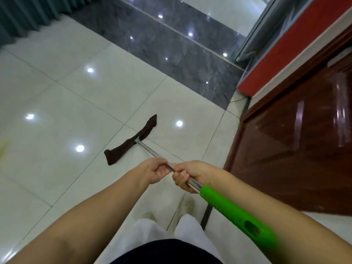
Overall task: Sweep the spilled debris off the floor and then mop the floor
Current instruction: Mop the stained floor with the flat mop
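A flat mop with a dark brown cloth head [131, 141] lies on the glossy white tiled floor [76, 103] ahead of me. Its metal pole [150, 150] runs back toward me and ends in a bright green grip [234, 212]. My left hand [156, 171] is closed around the pole farther down. My right hand [187, 176] grips the pole just above the green grip, close behind the left hand. Both hands nearly touch. No loose debris shows near the mop head.
A dark red wooden door [297, 149] stands at the right, with a red wall strip [285, 50] behind it. A grey stone band [171, 50] crosses the floor ahead. Teal curtain folds [24, 14] hang at the top left. A faint yellowish smear [3, 147] marks the left edge.
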